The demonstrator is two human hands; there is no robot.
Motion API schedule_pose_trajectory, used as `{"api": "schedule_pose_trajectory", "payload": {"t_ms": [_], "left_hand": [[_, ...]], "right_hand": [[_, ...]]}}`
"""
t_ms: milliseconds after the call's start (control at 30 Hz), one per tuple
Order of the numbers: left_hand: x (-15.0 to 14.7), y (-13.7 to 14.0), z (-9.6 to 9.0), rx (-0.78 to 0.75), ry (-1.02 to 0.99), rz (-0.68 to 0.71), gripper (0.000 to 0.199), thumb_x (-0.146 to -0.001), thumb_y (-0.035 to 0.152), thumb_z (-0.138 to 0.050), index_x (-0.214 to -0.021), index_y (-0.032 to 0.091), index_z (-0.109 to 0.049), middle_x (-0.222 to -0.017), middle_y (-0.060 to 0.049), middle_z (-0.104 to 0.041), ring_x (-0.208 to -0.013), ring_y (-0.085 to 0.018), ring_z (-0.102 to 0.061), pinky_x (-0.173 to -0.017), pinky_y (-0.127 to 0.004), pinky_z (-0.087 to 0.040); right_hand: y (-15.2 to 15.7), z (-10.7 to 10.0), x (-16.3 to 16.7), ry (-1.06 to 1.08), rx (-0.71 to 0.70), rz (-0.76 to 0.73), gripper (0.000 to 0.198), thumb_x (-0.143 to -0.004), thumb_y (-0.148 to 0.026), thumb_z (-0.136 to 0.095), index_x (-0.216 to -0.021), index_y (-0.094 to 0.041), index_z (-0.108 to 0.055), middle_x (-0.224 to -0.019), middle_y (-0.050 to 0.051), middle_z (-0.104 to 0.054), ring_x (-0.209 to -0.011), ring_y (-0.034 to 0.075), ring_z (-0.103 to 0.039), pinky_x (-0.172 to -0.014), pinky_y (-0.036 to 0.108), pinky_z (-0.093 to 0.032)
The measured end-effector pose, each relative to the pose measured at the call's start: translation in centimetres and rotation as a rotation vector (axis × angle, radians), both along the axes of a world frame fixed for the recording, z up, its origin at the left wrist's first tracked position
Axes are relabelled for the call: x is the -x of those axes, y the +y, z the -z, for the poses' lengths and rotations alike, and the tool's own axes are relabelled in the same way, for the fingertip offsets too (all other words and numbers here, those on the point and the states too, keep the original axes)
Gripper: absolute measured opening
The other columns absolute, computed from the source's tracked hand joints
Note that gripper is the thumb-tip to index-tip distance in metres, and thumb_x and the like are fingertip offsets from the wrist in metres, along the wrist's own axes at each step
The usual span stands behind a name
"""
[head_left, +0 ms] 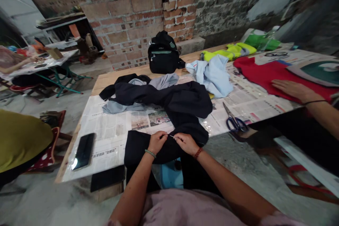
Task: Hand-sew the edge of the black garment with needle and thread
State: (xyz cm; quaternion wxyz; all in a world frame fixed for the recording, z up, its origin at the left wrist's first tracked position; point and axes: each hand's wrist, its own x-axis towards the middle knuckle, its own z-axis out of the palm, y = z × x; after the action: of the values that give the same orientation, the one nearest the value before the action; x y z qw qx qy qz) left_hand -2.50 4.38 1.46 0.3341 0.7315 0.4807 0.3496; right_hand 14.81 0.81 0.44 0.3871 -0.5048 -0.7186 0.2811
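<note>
A dark navy garment (188, 100) lies bunched on the table, its near end draped over the front edge toward my lap. My left hand (157, 142) pinches the edge of this cloth, thumb against forefinger. Close on its right, my right hand (187, 143) is closed with the fingertips around a thin, pale needle (171, 136), which points toward the left fingertips. Any thread is too fine to make out. Grey cloth (165, 80) shows behind the dark garment. To the right of my hands, scissors (234, 122) with blue handles rest at the table edge.
Newspaper under clear plastic covers the wooden table (87, 113). A phone (84, 151) lies at the left corner. Behind stand a black backpack (163, 54) and a light blue cloth (212, 74). At right, another person's hand (292, 89) rests on red cloth (261, 74) beside an iron (317, 70).
</note>
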Motion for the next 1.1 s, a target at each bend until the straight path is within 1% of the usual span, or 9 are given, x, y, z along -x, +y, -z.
{"api": "schedule_pose_trajectory", "payload": {"t_ms": [133,300,400,533,600,700,767,933,1100], "left_hand": [[-0.06,-0.08,-0.21,-0.001,-0.003,0.003,0.012,-0.073,0.019,-0.052,-0.075,0.017,-0.064,-0.076,-0.003,-0.065,-0.073,-0.013,-0.059,-0.071,-0.025,-0.046],[-0.15,-0.18,-0.41,-0.011,0.0,0.001,0.011,-0.072,0.019,-0.052,-0.074,0.017,-0.063,-0.075,-0.002,-0.065,-0.072,-0.013,-0.059,-0.07,-0.025,-0.046],[-0.14,-0.15,-0.3,-0.012,0.005,0.0,0.011,-0.073,0.019,-0.052,-0.073,0.017,-0.063,-0.075,-0.002,-0.065,-0.072,-0.013,-0.058,-0.07,-0.025,-0.046],[-0.05,-0.07,0.06,-0.009,0.004,0.005,0.012,-0.073,0.02,-0.052,-0.074,0.017,-0.063,-0.075,-0.002,-0.065,-0.073,-0.013,-0.059,-0.072,-0.026,-0.046],[-0.01,-0.09,0.2,-0.013,0.006,0.013,0.012,-0.071,0.02,-0.054,-0.079,0.017,-0.063,-0.079,-0.002,-0.065,-0.075,-0.014,-0.059,-0.073,-0.027,-0.047],[-0.03,-0.21,0.3,-0.02,0.019,0.02,0.024,-0.066,0.019,-0.06,-0.091,0.018,-0.061,-0.089,-0.003,-0.064,-0.079,-0.014,-0.059,-0.077,-0.029,-0.047],[-0.11,-0.29,0.3,-0.03,0.014,0.009,0.028,-0.066,0.018,-0.06,-0.094,0.019,-0.06,-0.093,-0.003,-0.064,-0.081,-0.014,-0.059,-0.079,-0.03,-0.047],[-0.31,-0.36,0.19,-0.114,-0.029,0.008,0.016,-0.072,0.016,-0.054,-0.085,0.018,-0.063,-0.083,-0.003,-0.063,-0.079,-0.013,-0.058,-0.075,-0.027,-0.047],[-0.34,-0.33,0.26,-0.116,-0.028,0.01,0.01,-0.074,0.019,-0.054,-0.077,0.018,-0.064,-0.075,-0.003,-0.062,-0.072,-0.012,-0.057,-0.069,-0.025,-0.046]], "right_hand": [[0.01,0.04,0.09,-0.057,-0.023,-0.02,0.02,-0.08,-0.018,-0.041,-0.078,-0.019,-0.061,-0.076,0.002,-0.063,-0.072,0.012,-0.056,-0.07,0.022,-0.041],[0.09,0.27,0.24,-0.092,-0.042,-0.007,0.02,-0.08,-0.018,-0.04,-0.079,-0.019,-0.061,-0.077,0.003,-0.063,-0.074,0.013,-0.056,-0.071,0.023,-0.042],[0.13,0.52,0.28,-0.115,-0.048,-0.003,0.021,-0.081,-0.018,-0.04,-0.08,-0.019,-0.06,-0.077,0.003,-0.062,-0.073,0.013,-0.056,-0.071,0.023,-0.041],[0.11,0.77,0.28,-0.162,-0.053,0.008,0.023,-0.084,-0.02,-0.036,-0.086,-0.019,-0.059,-0.082,0.004,-0.062,-0.076,0.013,-0.056,-0.073,0.023,-0.041],[0.06,0.74,0.3,-0.188,-0.042,0.016,0.025,-0.085,-0.021,-0.033,-0.088,-0.018,-0.057,-0.082,0.004,-0.062,-0.077,0.013,-0.056,-0.073,0.023,-0.041],[-0.06,0.53,0.36,-0.22,-0.023,0.024,0.026,-0.086,-0.022,-0.031,-0.09,-0.018,-0.056,-0.081,0.004,-0.061,-0.077,0.013,-0.056,-0.072,0.023,-0.04],[-0.13,0.4,0.4,-0.238,-0.012,0.028,0.026,-0.087,-0.022,-0.03,-0.091,-0.018,-0.055,-0.08,0.003,-0.06,-0.076,0.013,-0.056,-0.071,0.023,-0.04],[-0.25,0.52,0.47,-0.283,-0.021,0.032,0.026,-0.087,-0.022,-0.029,-0.091,-0.018,-0.054,-0.08,0.003,-0.06,-0.075,0.012,-0.056,-0.071,0.021,-0.039],[-0.4,0.66,0.6,-0.351,-0.053,0.052,0.027,-0.088,-0.021,-0.027,-0.09,-0.018,-0.053,-0.079,0.003,-0.06,-0.073,0.012,-0.056,-0.068,0.02,-0.037]]}}
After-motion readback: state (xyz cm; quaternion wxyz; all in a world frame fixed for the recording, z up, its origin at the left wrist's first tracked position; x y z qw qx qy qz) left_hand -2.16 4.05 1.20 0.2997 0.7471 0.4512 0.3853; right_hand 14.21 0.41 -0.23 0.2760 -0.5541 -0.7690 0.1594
